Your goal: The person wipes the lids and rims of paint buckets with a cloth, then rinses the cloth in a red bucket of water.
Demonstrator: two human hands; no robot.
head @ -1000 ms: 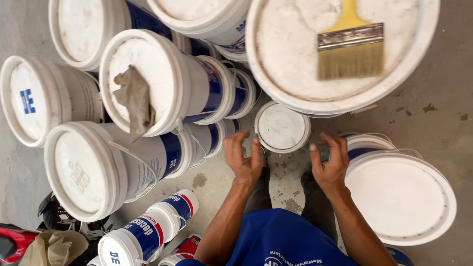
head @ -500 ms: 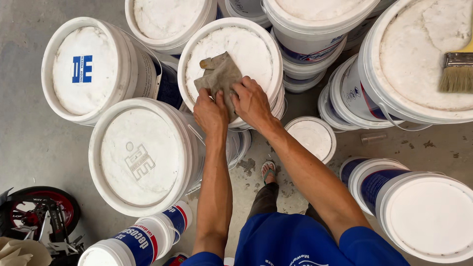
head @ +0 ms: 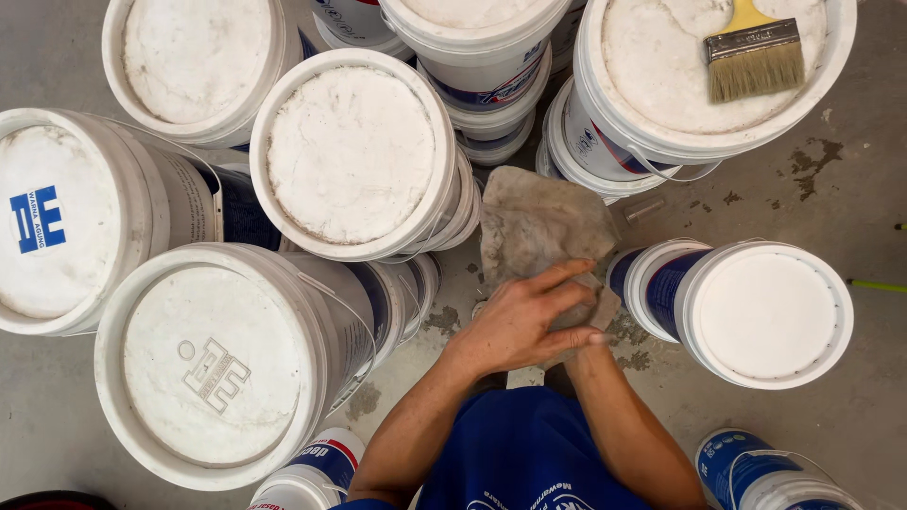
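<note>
A dirty grey-brown rag (head: 539,222) lies draped over something low between the buckets; what it covers is hidden. My left hand (head: 524,321) presses down on the rag's near edge, fingers stretched to the right. My right forearm (head: 614,416) comes up from the lower right, and my right hand is tucked beneath the left hand and the rag, so its grip is hidden. A white bucket with a crusted lid (head: 351,151) stands just left of the rag. A smaller white and blue bucket (head: 765,312) stands to its right.
Several large white paint buckets crowd the grey concrete floor, such as one at near left (head: 213,364) and one at far left (head: 57,227). A yellow-handled paintbrush (head: 756,57) lies on the top-right bucket lid (head: 661,85). Small cans (head: 307,477) (head: 756,472) stand by my legs.
Both hands lifted the rag off the big bucket's lid and brought it down and to the right, into the gap between the buckets. The left hand now lies over the right.
</note>
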